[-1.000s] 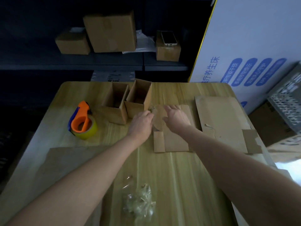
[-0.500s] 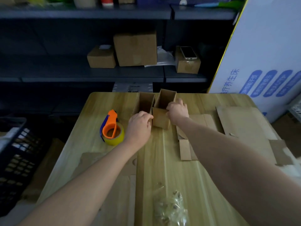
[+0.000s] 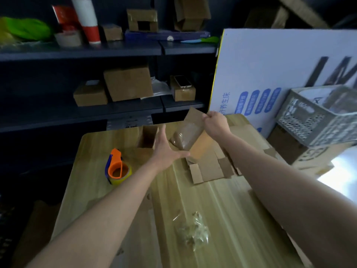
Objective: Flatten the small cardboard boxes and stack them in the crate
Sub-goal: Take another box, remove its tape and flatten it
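View: head cam, looking down past both forearms at a wooden table (image 3: 116,190).
Right hand (image 3: 215,123): fingers curled over the top edge of a small box (image 3: 188,136), so it's gripping that.
Box: held up off the table and tilted, over the far middle of the tabletop. The face toward the camera has shiny clear tape across it.
Left hand (image 3: 164,149): open, with the fingers straight and spread. The thumb reaches out to the box's lower corner, but honestly can't tell if it's touching or just short.
Second box (image 3: 147,137): upright on the table with its top open, right behind the left hand's fingers and just left of the held box.
Flat cardboard (image 3: 208,169): lying on the table under the held box and the right forearm, flaps sticking out.
Crate (image 3: 313,120): grey with perforated walls, off the right side of the table on top of a carton (image 3: 309,153), well apart from the held box. What's inside it is too blurry to call.
Tape gun (image 3: 116,168): orange with a yellowish roll, on the table left of the left forearm.
Plastic wad (image 3: 193,231): crumpled and clear, on the near part of the table between the forearms.
Shelf (image 3: 81,111): dark, behind the table, with brown boxes on it and a phone (image 3: 182,81) lying on one of them.
Board (image 3: 270,64): white with blue print, standing behind the crate.
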{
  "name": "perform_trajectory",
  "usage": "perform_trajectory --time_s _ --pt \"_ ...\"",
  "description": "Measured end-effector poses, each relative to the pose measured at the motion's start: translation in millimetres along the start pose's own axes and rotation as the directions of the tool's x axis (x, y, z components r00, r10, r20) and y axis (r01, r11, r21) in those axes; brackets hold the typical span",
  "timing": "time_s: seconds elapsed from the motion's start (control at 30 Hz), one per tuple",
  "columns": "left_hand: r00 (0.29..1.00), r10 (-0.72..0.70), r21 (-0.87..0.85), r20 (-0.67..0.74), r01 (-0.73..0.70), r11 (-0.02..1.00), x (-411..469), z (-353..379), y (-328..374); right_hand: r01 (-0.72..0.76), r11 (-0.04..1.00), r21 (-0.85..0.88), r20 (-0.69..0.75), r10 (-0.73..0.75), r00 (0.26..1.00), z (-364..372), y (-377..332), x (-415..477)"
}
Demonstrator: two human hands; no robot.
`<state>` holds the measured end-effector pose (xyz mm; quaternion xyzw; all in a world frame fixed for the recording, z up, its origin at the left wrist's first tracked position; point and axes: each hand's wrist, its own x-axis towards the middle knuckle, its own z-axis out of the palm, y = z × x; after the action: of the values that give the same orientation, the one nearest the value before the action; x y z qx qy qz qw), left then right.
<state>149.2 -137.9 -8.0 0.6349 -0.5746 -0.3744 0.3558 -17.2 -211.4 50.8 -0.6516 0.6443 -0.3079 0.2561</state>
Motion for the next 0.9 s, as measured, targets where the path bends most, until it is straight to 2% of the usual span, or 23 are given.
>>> perform_trajectory --time_s 0.07,0.13,0.3,0.43,0.53,0.6,0.67,0.73,0.8,0.9 --pt "0.99 0.016 -0.023 0.137 -0.013 1.0 -10 10 9 -0.084 0.99 0.115 -0.003 0.085 0.996 -15 12 -15" --pt "0.978 0.038 0.005 0.207 -0.04 0.999 -22 26 18 -0.155 0.967 0.205 -0.014 0.161 0.987 -29 26 -32" --pt "0.982 0.126 0.057 0.143 -0.135 0.989 -48 69 34 -0.252 0.919 0.305 0.039 0.252 0.967 -61 69 -73" --pt "0.968 0.175 -0.041 0.178 -0.17 0.985 -62 100 44 -0.234 0.928 0.289 0.092 0.216 0.972 -90 103 -94" --pt "0.985 0.056 -0.189 0.163 -0.024 0.982 -64 121 54 -0.23 0.944 0.236 0.142 0.201 0.969 -110 125 -103" --pt "0.981 -0.135 -0.363 0.142 0.178 0.915 -65 130 62 -0.254 0.953 0.163 0.186 0.224 0.957 -125 137 -108" --pt "0.909 -0.361 -0.492 0.209 0.416 0.765 -66 134 68 -0.272 0.955 0.122 0.254 0.235 0.938 -138 147 -112" --pt "0.818 -0.493 -0.532 0.298 0.571 0.626 -67 134 70 -0.293 0.942 0.166 0.316 0.231 0.92 -147 154 -116" --pt "0.761 -0.548 -0.522 0.349 0.643 0.56 -70 136 69 -0.286 0.933 0.22 0.349 0.199 0.916 -153 154 -121" --pt "0.728 -0.554 -0.505 0.404 0.682 0.529 -75 140 66 -0.289 0.91 0.297 0.372 0.168 0.913 -159 150 -125"
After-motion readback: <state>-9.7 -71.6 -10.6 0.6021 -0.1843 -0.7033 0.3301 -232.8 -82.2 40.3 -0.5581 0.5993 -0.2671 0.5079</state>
